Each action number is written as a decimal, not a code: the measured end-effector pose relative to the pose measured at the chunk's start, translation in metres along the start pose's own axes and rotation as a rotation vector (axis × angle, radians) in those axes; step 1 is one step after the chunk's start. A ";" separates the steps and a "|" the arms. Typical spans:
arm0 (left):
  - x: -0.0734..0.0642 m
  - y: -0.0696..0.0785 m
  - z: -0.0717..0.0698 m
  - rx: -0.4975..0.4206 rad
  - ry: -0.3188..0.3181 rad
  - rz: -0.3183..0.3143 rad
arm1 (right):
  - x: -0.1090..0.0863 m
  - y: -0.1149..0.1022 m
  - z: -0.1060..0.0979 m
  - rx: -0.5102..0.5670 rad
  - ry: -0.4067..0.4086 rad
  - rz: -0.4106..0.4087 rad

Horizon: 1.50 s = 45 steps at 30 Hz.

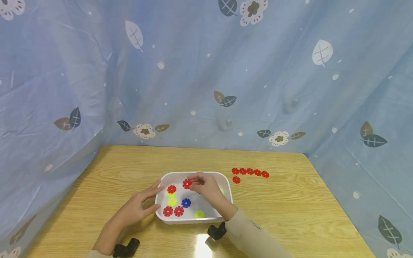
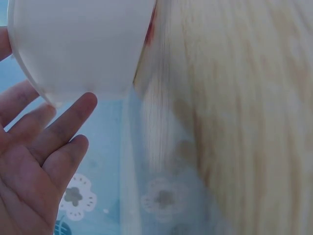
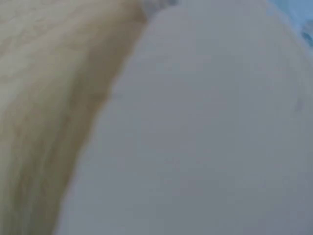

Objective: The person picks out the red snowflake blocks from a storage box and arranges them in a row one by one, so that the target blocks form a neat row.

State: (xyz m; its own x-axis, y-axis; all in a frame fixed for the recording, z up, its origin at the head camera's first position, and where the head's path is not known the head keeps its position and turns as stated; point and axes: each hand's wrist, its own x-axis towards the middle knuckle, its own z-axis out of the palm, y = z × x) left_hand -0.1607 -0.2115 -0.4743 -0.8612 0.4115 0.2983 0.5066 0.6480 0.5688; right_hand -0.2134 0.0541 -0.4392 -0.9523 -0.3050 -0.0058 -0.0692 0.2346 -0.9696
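Note:
A white tray (image 1: pixel 193 219) sits on the table with several flower-shaped plastic discs inside, red, yellow and blue. Over its far half, my right hand (image 1: pixel 210 190) pinches a red disc (image 1: pixel 186 184) between thumb and fingers. The left end of the tray has my left hand (image 1: pixel 139 207) against it, fingers spread and fairly straight at the rim. From the left wrist, those fingers (image 2: pixel 73 117) show touching the tray's outer wall (image 2: pixel 83 49). Near them inside lie another red disc (image 1: pixel 171 189), yellow discs (image 1: pixel 172 201) and a blue disc (image 1: pixel 186 203). The right wrist view shows mostly blurred white tray wall (image 3: pixel 195 127).
Right of the tray, several red discs (image 1: pixel 250 171) form a row on the wooden table (image 1: pixel 290 208), with one red disc (image 1: pixel 236 180) below its left end. A blue patterned curtain (image 1: pixel 193 71) hangs behind and along both sides.

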 end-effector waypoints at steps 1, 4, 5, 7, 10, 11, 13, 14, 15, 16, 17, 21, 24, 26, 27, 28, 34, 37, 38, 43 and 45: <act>0.000 0.000 0.000 -0.002 0.000 -0.003 | -0.001 -0.001 -0.006 0.012 0.016 -0.003; 0.000 0.001 -0.001 -0.011 -0.002 -0.007 | -0.005 -0.004 -0.023 0.052 0.065 0.007; 0.000 0.001 -0.001 -0.017 -0.002 -0.010 | -0.007 -0.004 -0.030 0.071 0.085 0.011; 0.000 0.001 -0.001 -0.021 -0.006 -0.014 | -0.009 -0.003 -0.042 0.104 0.126 0.030; 0.000 0.001 -0.001 -0.017 -0.010 -0.016 | -0.012 0.002 -0.061 0.134 0.198 0.052; 0.000 0.001 -0.001 -0.016 -0.010 -0.016 | -0.012 0.005 -0.068 0.131 0.224 0.056; 0.000 0.002 -0.001 -0.014 -0.009 -0.015 | -0.014 0.011 -0.080 0.122 0.270 0.066; 0.000 0.001 -0.001 -0.014 -0.009 -0.015 | -0.014 0.015 -0.087 0.119 0.290 0.071; 0.001 0.002 -0.001 -0.015 -0.008 -0.015 | -0.014 0.018 -0.093 0.113 0.306 0.080; 0.001 0.002 -0.002 -0.017 -0.008 -0.016 | -0.014 0.023 -0.100 0.110 0.322 0.088; 0.001 0.002 -0.002 -0.018 -0.009 -0.017 | -0.014 0.027 -0.106 0.104 0.339 0.099; 0.001 0.001 -0.002 -0.023 -0.011 -0.020 | -0.013 0.042 -0.129 0.104 0.390 0.147; 0.001 0.000 -0.002 -0.024 -0.011 -0.023 | -0.012 0.054 -0.141 0.118 0.410 0.186; 0.001 0.000 -0.002 -0.023 -0.012 -0.025 | -0.012 0.062 -0.148 0.119 0.417 0.218; 0.000 -0.001 -0.001 -0.024 -0.012 -0.026 | -0.012 0.065 -0.150 0.119 0.421 0.232; 0.000 -0.001 -0.001 -0.023 -0.013 -0.027 | -0.013 0.069 -0.152 0.124 0.425 0.244; 0.001 0.000 -0.001 -0.017 -0.012 -0.016 | -0.013 0.085 -0.158 0.113 0.455 0.280; 0.002 0.000 -0.001 -0.019 -0.008 -0.006 | -0.012 0.088 -0.158 0.055 0.465 0.277; 0.002 0.000 -0.001 -0.020 -0.007 -0.003 | -0.012 0.089 -0.158 0.023 0.469 0.276; 0.002 -0.001 -0.001 -0.024 -0.009 -0.004 | -0.012 0.092 -0.157 -0.177 0.481 0.270; 0.002 -0.002 -0.001 -0.027 -0.010 -0.005 | -0.011 0.093 -0.157 -0.244 0.480 0.261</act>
State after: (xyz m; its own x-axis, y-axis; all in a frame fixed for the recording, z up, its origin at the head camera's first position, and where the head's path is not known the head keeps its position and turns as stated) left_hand -0.1631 -0.2123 -0.4742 -0.8633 0.4149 0.2874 0.5008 0.6328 0.5906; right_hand -0.2556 0.2239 -0.4913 -0.9708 0.2291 -0.0703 0.1733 0.4681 -0.8665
